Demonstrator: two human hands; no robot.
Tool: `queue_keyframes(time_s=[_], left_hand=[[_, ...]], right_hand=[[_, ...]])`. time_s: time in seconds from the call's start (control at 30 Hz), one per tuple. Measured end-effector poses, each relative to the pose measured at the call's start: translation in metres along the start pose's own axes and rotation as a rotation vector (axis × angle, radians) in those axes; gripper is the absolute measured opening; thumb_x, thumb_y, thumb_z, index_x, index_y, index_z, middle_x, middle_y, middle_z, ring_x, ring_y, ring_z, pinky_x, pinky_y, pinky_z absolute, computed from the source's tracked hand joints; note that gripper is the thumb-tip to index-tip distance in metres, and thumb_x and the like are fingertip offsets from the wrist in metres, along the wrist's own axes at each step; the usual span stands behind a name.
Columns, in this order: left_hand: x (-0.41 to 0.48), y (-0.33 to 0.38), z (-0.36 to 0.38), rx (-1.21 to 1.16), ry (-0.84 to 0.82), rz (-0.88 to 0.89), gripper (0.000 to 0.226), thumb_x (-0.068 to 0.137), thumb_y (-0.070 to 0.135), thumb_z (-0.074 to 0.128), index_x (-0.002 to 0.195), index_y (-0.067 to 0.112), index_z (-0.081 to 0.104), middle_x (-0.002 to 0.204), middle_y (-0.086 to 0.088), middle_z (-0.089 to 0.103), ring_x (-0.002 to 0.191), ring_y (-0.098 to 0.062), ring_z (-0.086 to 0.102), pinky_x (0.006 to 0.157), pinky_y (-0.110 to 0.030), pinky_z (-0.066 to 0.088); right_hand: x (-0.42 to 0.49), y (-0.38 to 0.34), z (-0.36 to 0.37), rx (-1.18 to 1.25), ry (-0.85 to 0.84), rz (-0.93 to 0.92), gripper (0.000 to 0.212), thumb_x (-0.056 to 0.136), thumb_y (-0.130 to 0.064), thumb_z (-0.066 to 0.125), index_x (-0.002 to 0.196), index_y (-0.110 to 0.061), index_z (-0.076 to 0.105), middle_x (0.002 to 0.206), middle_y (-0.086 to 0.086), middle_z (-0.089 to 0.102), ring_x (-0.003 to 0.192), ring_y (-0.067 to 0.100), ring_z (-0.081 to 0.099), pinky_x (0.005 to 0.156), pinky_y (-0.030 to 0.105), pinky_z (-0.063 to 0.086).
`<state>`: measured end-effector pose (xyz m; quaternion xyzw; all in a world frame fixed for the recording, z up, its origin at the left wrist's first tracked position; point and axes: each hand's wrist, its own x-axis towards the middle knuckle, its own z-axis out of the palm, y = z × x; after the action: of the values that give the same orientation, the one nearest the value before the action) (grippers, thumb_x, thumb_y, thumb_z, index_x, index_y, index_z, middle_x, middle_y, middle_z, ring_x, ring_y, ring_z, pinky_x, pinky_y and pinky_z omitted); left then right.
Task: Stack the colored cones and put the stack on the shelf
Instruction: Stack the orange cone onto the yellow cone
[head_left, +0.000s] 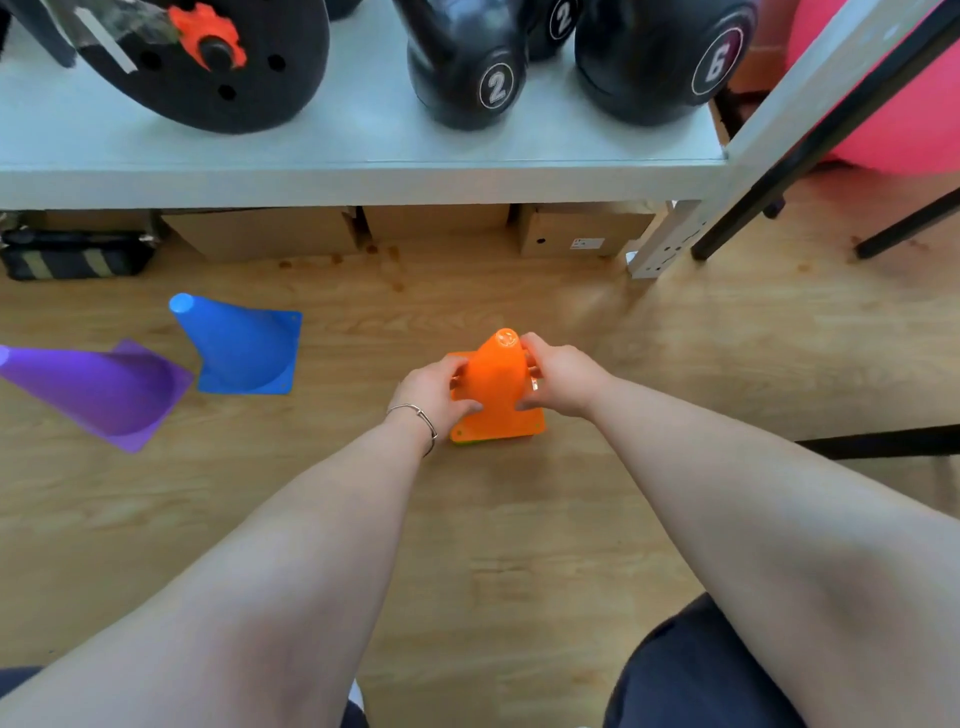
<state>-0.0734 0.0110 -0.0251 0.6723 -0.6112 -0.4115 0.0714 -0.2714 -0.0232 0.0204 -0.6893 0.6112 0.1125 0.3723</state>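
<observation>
Head cam: both my hands are on the orange plastic cone (497, 387), which stands upright on the wood-grain floor (519, 545). A thin green edge shows under its square base at the near-left corner, so it looks to sit on another cone, tho I can't tell for sure. My left hand (434, 392), w/ a thin silver bracelet (418, 418) on the wrist, has its fingers (457, 376) curled round the cone's left side; my right hand (558, 376) presses its fingers (530, 364) on the right side, thumb low near the base. Left of the orange cone, apart from it, the blue plastic cone (241, 345) stands upright. Further left again, just beside the blue one, the purple plastic cone (98, 389) lies on its side, open base toward the orange cone. Beyond the orange cone is the grey shelf (363, 182), carrying black kettlebells (467, 67) and a black weight plate (218, 62). Cardboard boxes (260, 234) sit under it.
</observation>
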Motion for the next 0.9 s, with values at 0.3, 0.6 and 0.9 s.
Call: queue_keyframes(time_s=[0.3,0.6,0.9], left_hand=[[0.004,-0.008,0.012,0.035,-0.017,-0.052,0.069,0.07,0.036,0.081,0.132,0.024,0.053,0.127,-0.004,0.066,0.116,-0.023,0.063,0.098,-0.039,0.051],[0.003,-0.006,0.016,0.035,0.01,-0.082,0.064,0.07,0.036,0.082,0.127,0.023,0.055,0.122,-0.004,0.068,0.112,-0.023,0.065,0.095,-0.039,0.052],[0.001,-0.001,0.01,0.077,0.004,-0.09,0.061,0.078,0.03,0.077,0.133,0.021,0.051,0.127,-0.006,0.065,0.118,-0.025,0.061,0.099,-0.039,0.05]], right_hand=[[0.012,-0.002,0.014,-0.08,-0.012,-0.001,0.079,0.075,-0.024,0.091,0.139,-0.018,0.046,0.129,0.019,0.07,0.118,0.039,0.067,0.097,0.047,0.059],[0.012,-0.001,0.014,-0.086,-0.015,-0.003,0.08,0.079,-0.022,0.088,0.145,-0.024,0.044,0.131,0.02,0.07,0.12,0.04,0.067,0.099,0.051,0.059],[0.011,-0.004,0.018,-0.108,-0.015,0.018,0.075,0.086,-0.023,0.083,0.148,-0.019,0.041,0.126,0.023,0.069,0.115,0.043,0.066,0.089,0.045,0.057]])
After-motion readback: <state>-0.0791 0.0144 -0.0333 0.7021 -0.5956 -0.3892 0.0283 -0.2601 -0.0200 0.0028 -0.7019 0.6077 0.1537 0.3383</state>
